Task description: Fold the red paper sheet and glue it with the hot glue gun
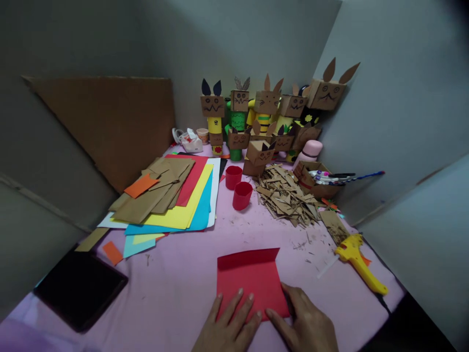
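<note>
A red sheet of paper (249, 278) lies before me, its far edge creased into a raised flap. My left hand (230, 325) rests flat on the near part of the sheet, fingers spread. At the near right corner, my right hand (306, 320) has its thumb on top of the sheet and its index finger along the side edge, with the corner between them. Its other fingers are curled and partly hidden; a dark patch between thumb and finger is unclear. Beyond the sheet stand two red paper tubes (242, 196), one close behind the other.
At left are stacked coloured papers (201, 195), cardboard pieces (146, 205) and a black tablet-like slab (81, 288). To the right lie a yellow glue gun (361, 266), cardboard scraps (286, 195) and a box of pens (317, 186). Cardboard animal figures (267, 102) stand behind.
</note>
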`<act>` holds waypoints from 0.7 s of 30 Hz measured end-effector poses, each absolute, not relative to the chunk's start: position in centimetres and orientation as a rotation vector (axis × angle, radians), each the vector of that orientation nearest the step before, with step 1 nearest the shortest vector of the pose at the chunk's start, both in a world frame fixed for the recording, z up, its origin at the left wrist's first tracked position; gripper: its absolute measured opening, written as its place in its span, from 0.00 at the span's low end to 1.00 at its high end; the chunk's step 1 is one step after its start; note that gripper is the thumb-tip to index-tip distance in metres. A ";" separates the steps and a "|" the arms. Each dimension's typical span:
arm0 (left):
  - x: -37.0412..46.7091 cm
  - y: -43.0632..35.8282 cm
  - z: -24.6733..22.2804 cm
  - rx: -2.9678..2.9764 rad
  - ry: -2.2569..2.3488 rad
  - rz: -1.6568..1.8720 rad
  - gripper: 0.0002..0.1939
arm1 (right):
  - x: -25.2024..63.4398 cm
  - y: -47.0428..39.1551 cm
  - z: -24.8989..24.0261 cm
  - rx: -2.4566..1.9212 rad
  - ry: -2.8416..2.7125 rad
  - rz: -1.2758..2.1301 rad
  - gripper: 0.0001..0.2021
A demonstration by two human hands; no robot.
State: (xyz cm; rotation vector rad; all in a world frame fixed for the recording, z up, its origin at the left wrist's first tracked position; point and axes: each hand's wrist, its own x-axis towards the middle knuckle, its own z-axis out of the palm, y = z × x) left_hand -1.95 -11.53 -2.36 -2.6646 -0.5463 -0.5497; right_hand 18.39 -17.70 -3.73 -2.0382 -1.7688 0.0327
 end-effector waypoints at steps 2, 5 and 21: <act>-2.2 -11.6 -2.5 -2.663 -0.553 -0.539 0.22 | 18.2 -17.7 -3.8 -2.065 -1.734 -0.001 0.25; -2.9 -11.8 -2.7 -2.664 -0.553 -0.526 0.18 | 18.5 -17.7 -3.8 -2.031 -1.799 0.010 0.22; -8.4 -13.2 -2.1 -2.792 -1.050 -0.754 0.15 | 19.5 -17.9 -3.7 -2.036 -1.869 -0.002 0.21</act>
